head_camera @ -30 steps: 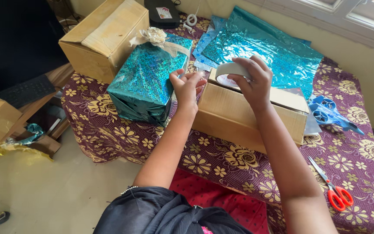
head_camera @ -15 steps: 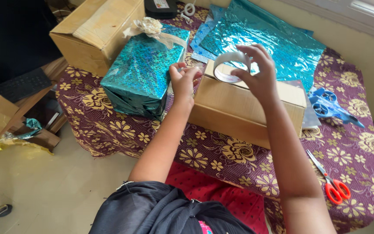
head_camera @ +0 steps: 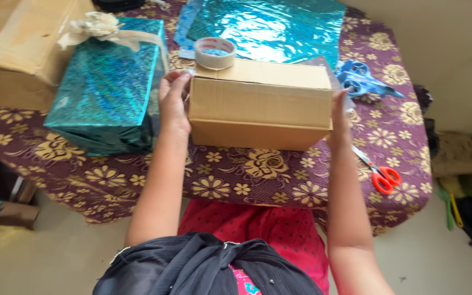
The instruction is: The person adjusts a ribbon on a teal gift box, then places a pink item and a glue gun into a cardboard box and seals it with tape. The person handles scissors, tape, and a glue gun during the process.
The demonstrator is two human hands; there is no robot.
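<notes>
Purple flowered cloth is covering the table (head_camera: 258,175), and a plain cardboard box (head_camera: 260,104) is sitting in its middle. Her left hand (head_camera: 175,101) is pressing flat-fingered against the box's left end; her right hand (head_camera: 338,117) is clasping its right end. A tape roll (head_camera: 214,52) is resting on the box's far left corner. Left of the box, a teal wrapped gift (head_camera: 105,87) is standing; right, red-handled scissors (head_camera: 381,175) are lying.

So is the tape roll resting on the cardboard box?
Touching. The head view shows the tape roll sitting flat on the box at its top left corner, with no gap.
</notes>
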